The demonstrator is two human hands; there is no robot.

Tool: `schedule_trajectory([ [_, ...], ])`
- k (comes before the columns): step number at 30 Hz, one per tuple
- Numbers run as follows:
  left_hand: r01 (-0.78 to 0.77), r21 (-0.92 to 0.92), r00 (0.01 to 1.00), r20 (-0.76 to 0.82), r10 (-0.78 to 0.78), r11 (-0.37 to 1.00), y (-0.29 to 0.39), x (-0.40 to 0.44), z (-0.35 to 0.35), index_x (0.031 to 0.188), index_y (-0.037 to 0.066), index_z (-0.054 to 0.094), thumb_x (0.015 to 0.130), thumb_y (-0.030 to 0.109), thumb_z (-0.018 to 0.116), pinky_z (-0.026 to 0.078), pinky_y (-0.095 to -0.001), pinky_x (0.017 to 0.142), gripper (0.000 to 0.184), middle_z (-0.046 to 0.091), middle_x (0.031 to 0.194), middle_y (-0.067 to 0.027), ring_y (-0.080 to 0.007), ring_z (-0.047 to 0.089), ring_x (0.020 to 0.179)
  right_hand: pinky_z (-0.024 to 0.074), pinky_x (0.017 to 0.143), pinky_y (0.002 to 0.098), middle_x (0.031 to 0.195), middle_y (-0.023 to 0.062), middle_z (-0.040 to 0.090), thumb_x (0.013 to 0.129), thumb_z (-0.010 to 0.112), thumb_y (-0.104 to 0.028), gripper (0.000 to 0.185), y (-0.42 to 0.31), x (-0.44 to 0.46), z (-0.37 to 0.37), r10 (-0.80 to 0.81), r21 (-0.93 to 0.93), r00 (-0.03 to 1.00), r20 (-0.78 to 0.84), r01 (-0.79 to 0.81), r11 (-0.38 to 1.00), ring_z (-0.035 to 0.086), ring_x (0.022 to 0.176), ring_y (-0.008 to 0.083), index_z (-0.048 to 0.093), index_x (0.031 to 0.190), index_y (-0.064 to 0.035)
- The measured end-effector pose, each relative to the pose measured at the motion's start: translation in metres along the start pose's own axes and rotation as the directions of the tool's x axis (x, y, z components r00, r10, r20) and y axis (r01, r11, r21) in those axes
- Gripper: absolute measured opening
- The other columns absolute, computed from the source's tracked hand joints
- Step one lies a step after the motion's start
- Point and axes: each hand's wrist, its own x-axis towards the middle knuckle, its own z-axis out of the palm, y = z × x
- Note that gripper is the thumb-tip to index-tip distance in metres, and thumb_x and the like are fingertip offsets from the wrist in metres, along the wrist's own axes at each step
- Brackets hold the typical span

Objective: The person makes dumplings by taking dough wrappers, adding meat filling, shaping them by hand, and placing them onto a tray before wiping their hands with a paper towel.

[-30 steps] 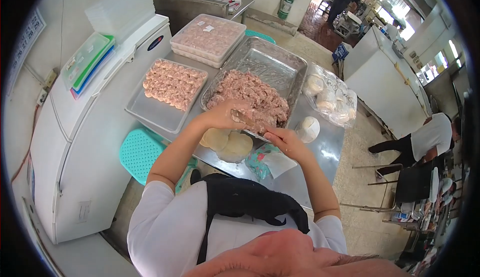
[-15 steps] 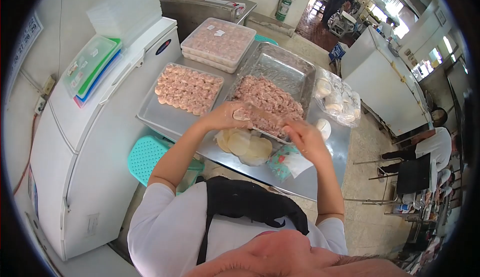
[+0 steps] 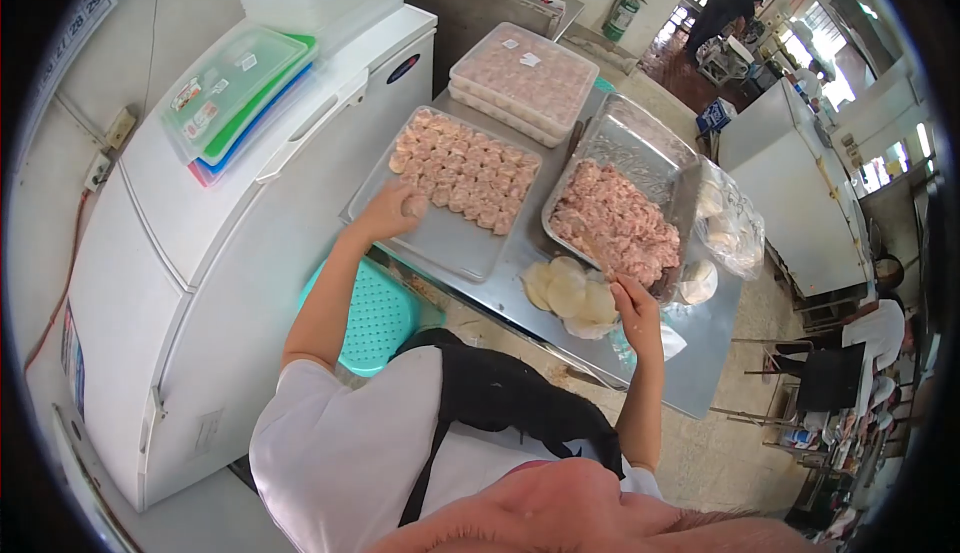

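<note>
1. Left of the pan now: the bare left hand (image 3: 393, 211) has crossed from the deep silver metal pan (image 3: 650, 158) to the clear rectangular plastic tray (image 3: 440, 249); the bare right hand (image 3: 637, 311) stayed by the pan.
2. Left fingers: curled, apparently round a pale lump. Its shape is mostly hidden from me.
3. Rows of small pinkish meat-filled dumplings (image 3: 465, 168) begin just beyond the left fingertips; bare tray lies just right of them.
4. Right fingers: pinching a thin, flat, pale tool (image 3: 598, 256), which points away from them toward the heap of pink minced meat (image 3: 615, 218). Cannot tell whether its tip touches.
5. Overlapping pale round dough wrappers (image 3: 568, 288) lie just left of the right fingers.
6. I judge the step as setting down a filled piece. Next move calls for lowering it beside the near row, then loosening the left fingers without nudging its neighbours.
</note>
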Motion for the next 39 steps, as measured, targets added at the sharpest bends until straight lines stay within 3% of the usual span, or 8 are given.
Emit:
schedule_trajectory([
  [4, 0.202, 0.191, 0.972, -0.159, -0.173, 0.961, -0.037, 0.003, -0.011, 0.108, 0.005, 0.057, 0.073, 0.016, 0.066, 0.048, -0.0453, 0.084, 0.038, 0.056, 0.104, -0.0188, -0.0361, 0.057, 0.100, 0.0424, 0.062, 0.0231, 0.075, -0.0001, 0.058, 0.093, 0.062, -0.022, 0.028, 0.001, -0.017, 0.018, 0.212, 0.094, 0.977, -0.026, -0.209, 0.973, 0.051, 0.066, 0.0073, 0.067, 0.110, -0.0011],
  [10, 0.259, 0.324, 0.954, -0.234, -0.188, 0.910, -0.044, 0.037, 0.001, 0.112, 0.008, 0.054, 0.077, 0.021, 0.068, 0.048, -0.0466, 0.084, 0.040, 0.057, 0.106, -0.0144, -0.0328, 0.056, 0.105, 0.0298, 0.048, 0.0193, 0.066, -0.0057, 0.049, 0.095, 0.059, -0.023, 0.029, -0.007, -0.014, 0.035, 0.192, 0.131, 0.979, -0.062, -0.183, 0.974, 0.039, 0.054, 0.0023, 0.066, 0.115, -0.0024],
  [13, 0.124, 0.502, 0.954, -0.296, 0.036, 0.856, -0.053, 0.039, -0.002, 0.107, 0.011, 0.058, 0.076, 0.023, 0.070, 0.043, -0.0456, 0.089, 0.035, 0.057, 0.114, -0.0116, -0.0299, 0.051, 0.113, 0.0401, 0.059, 0.0218, 0.071, -0.0029, 0.055, 0.094, 0.061, -0.024, 0.030, -0.014, -0.013, 0.034, 0.265, 0.137, 0.962, -0.072, -0.253, 0.958, 0.048, 0.064, 0.0059, 0.067, 0.113, -0.0013],
  [16, 0.068, 0.508, 0.948, -0.301, 0.102, 0.859, -0.058, 0.031, -0.011, 0.099, 0.012, 0.063, 0.075, 0.022, 0.070, 0.038, -0.0447, 0.094, 0.027, 0.051, 0.132, -0.0100, -0.0303, 0.045, 0.121, 0.0389, 0.058, 0.0212, 0.070, -0.0036, 0.053, 0.094, 0.060, -0.025, 0.031, -0.015, -0.014, 0.031, 0.274, 0.166, 0.956, -0.101, -0.255, 0.952, 0.047, 0.063, 0.0054, 0.066, 0.113, -0.0011],
  [22, -0.031, 0.559, 0.923, -0.301, 0.238, 0.828, -0.080, 0.046, -0.015, 0.085, 0.015, 0.066, 0.070, 0.022, 0.074, 0.035, -0.0446, 0.098, 0.018, 0.044, 0.140, -0.0108, -0.0311, 0.039, 0.128, 0.0372, 0.057, 0.0203, 0.070, -0.0046, 0.052, 0.094, 0.060, -0.024, 0.030, -0.005, -0.014, 0.020, 0.327, 0.234, 0.942, -0.078, -0.301, 0.924, 0.045, 0.063, 0.0046, 0.066, 0.112, 0.0003],
  [28, -0.039, 0.491, 0.982, -0.141, 0.123, 0.870, -0.072, 0.042, -0.035, 0.103, 0.017, 0.059, 0.059, 0.021, 0.083, 0.030, -0.0478, 0.106, 0.050, 0.032, 0.147, -0.0119, -0.0342, 0.031, 0.135, 0.0366, 0.057, 0.0202, 0.070, -0.0048, 0.051, 0.094, 0.061, -0.024, 0.031, -0.001, -0.008, 0.003, 0.290, 0.243, 0.954, -0.073, -0.265, 0.933, 0.044, 0.064, 0.0041, 0.065, 0.113, 0.0010],
  [31, 0.070, 0.471, 0.970, -0.240, 0.051, 0.880, -0.060, 0.031, -0.026, 0.111, 0.018, 0.053, 0.055, 0.022, 0.086, 0.028, -0.0503, 0.108, 0.065, 0.028, 0.149, -0.0138, -0.0354, 0.029, 0.136, 0.0358, 0.055, 0.0206, 0.068, -0.0060, 0.049, 0.094, 0.061, -0.024, 0.033, 0.019, -0.008, -0.008, 0.299, 0.214, 0.948, -0.104, -0.272, 0.938, 0.043, 0.061, 0.0038, 0.065, 0.114, 0.0015],
  [39, 0.242, 0.474, 0.909, -0.416, -0.027, 0.847, -0.076, 0.048, 0.020, 0.111, 0.015, 0.053, 0.061, 0.027, 0.083, 0.027, -0.0516, 0.108, 0.059, 0.028, 0.149, -0.0161, -0.0376, 0.028, 0.136, 0.0316, 0.050, 0.0225, 0.062, -0.0055, 0.047, 0.096, 0.057, -0.028, 0.031, 0.046, -0.004, -0.048, 0.288, 0.220, 0.958, -0.002, -0.281, 0.934, 0.040, 0.055, 0.0038, 0.066, 0.109, -0.0007],
])
